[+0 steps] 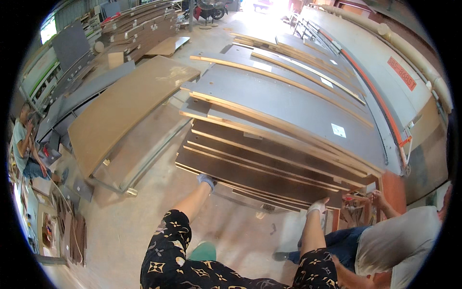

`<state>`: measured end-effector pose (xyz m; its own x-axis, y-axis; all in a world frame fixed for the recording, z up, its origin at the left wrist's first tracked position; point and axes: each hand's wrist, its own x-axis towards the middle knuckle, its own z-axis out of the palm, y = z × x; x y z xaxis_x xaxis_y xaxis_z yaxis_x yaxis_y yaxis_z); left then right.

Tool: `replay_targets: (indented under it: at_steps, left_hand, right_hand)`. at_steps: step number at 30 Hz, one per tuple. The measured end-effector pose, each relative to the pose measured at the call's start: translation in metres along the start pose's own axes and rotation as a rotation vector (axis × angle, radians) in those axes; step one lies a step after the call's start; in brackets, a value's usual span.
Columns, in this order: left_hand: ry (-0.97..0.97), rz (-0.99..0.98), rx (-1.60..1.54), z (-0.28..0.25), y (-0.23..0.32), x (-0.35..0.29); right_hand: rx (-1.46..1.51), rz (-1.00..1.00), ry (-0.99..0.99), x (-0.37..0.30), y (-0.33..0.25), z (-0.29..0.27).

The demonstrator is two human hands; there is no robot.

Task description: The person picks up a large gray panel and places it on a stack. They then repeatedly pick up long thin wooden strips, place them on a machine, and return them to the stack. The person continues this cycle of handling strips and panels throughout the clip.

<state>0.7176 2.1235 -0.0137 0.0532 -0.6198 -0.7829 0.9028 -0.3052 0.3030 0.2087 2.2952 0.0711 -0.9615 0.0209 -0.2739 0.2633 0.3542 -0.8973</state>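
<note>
A long dark brown panel (250, 180) with pale raw edges lies in front of me, on the near side of a stack of similar panels. My left hand (206, 181), in a light grey glove, is closed on its near edge toward the left end. At the right end my gloved right hand (317, 207) grips the same edge, its thumb on top and its other fingers partly hidden. More dark brown boards show just under this panel. Grey-faced panels (288, 115) lie staggered behind it, some with white labels (338, 130).
Close on my right a co-worker in a grey shirt (399, 241) bends beside a reddish-orange frame (392, 192). A tan board (130, 106) rests on a metal-framed cart to the left. Another person (26, 144) sits at far left. A long white machine (375, 62) lines the right side.
</note>
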Motion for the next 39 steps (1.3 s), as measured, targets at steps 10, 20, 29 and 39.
replay_targets:
  at_steps: [10, 20, 29, 39]
  left_hand:
    - [0.101, 0.223, 0.198, 0.013, 0.021, -0.019]
    - [-0.010, 0.275, 0.171, 0.028, 0.015, -0.024]
    - [-0.106, 0.398, 0.247, 0.032, 0.035, -0.027]
    - [-0.239, 0.455, 0.249, 0.046, 0.046, -0.036]
  right_hand:
    - [-0.148, 0.143, 0.127, -0.096, -0.038, -0.018]
    - [-0.048, 0.130, 0.093, -0.091, -0.022, -0.045]
    - [-0.114, 0.081, -0.021, -0.123, -0.021, -0.065]
    - [-0.131, 0.080, 0.029, -0.149, -0.023, -0.080]
